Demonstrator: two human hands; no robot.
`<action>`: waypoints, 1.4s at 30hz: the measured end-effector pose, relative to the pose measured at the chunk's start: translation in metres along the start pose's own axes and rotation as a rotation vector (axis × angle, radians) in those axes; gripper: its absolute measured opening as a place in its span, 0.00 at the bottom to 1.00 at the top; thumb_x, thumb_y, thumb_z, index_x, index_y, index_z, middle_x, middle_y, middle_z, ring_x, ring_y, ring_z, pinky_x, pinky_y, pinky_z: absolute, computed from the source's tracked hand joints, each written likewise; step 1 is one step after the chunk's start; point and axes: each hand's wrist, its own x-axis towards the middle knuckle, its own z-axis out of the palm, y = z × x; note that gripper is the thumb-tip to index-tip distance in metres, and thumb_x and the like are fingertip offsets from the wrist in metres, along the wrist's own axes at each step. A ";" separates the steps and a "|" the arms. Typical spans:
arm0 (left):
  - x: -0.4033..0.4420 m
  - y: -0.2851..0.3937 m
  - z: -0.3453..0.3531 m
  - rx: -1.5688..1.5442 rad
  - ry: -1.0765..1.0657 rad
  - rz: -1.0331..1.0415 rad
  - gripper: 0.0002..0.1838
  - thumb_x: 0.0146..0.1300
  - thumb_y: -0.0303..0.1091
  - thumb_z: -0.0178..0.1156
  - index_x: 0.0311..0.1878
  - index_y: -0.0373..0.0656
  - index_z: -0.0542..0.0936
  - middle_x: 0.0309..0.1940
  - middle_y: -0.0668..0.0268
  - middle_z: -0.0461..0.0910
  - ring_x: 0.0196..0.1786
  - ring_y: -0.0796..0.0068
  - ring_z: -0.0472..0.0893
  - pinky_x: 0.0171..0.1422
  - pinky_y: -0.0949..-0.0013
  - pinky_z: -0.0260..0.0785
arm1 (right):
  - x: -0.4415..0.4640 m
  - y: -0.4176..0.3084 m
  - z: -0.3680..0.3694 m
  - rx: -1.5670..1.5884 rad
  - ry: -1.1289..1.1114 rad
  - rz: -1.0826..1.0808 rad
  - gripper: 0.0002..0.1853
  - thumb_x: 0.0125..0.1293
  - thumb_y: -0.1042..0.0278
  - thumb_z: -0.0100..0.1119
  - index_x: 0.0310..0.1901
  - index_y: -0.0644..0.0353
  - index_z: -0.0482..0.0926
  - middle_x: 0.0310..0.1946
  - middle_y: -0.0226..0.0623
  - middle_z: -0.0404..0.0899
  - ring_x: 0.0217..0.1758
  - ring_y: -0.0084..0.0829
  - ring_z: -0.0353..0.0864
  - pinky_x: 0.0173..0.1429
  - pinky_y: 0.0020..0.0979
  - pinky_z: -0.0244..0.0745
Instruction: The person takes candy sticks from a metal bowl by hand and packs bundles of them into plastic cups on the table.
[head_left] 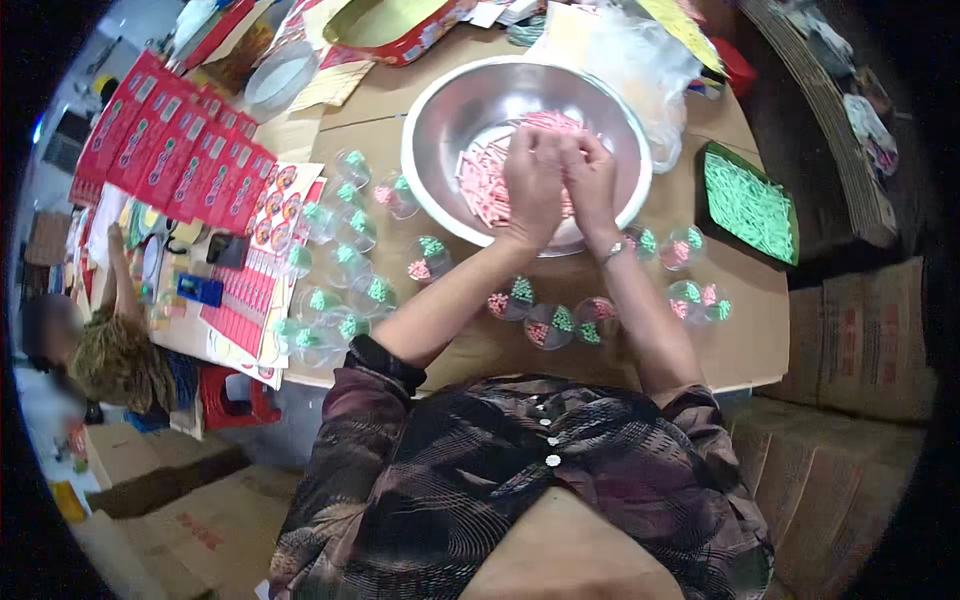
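Observation:
A large metal bowl (425, 150) holds many thin pink sticks (483, 182). Over its right half, my left hand (533, 182) and my right hand (590, 180) are side by side with their fingertips close together. The fingers of both are curled inward; what lies between them is too small to make out. Below the bowl and to both sides stand several clear cups, some with pink and green pieces, such as the cup (548, 326) nearest my body. Other cups (350, 262) at the left hold green pieces only.
A dark tray (797, 225) of green sticks (750, 205) lies at the right. Red printed cards (185, 150) and a blue object (200, 290) are at the left, near another person (120, 355). Plastic bags (640, 75) lie behind the bowl. Cardboard boxes (850, 340) stand at the lower right.

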 end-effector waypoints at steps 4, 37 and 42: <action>0.005 -0.012 -0.007 0.102 0.055 0.016 0.14 0.72 0.37 0.49 0.30 0.41 0.70 0.24 0.69 0.68 0.26 0.81 0.65 0.30 0.74 0.61 | -0.011 -0.011 0.003 0.159 -0.032 0.173 0.09 0.70 0.63 0.56 0.34 0.59 0.77 0.21 0.24 0.71 0.23 0.14 0.65 0.27 0.20 0.65; 0.070 -0.006 -0.147 1.005 -0.151 -0.231 0.26 0.58 0.44 0.59 0.54 0.33 0.73 0.51 0.48 0.73 0.50 0.57 0.75 0.54 0.59 0.70 | -0.056 -0.066 -0.002 -0.302 -0.465 -0.126 0.11 0.66 0.67 0.61 0.26 0.56 0.73 0.18 0.27 0.74 0.19 0.18 0.75 0.20 0.17 0.65; 0.122 -0.079 -0.261 1.503 -0.236 -0.517 0.30 0.45 0.47 0.67 0.53 0.47 0.79 0.55 0.51 0.74 0.60 0.47 0.67 0.59 0.38 0.60 | -0.147 -0.053 0.034 -0.514 -0.931 -0.781 0.09 0.62 0.67 0.58 0.29 0.55 0.68 0.26 0.30 0.68 0.18 0.23 0.68 0.21 0.24 0.66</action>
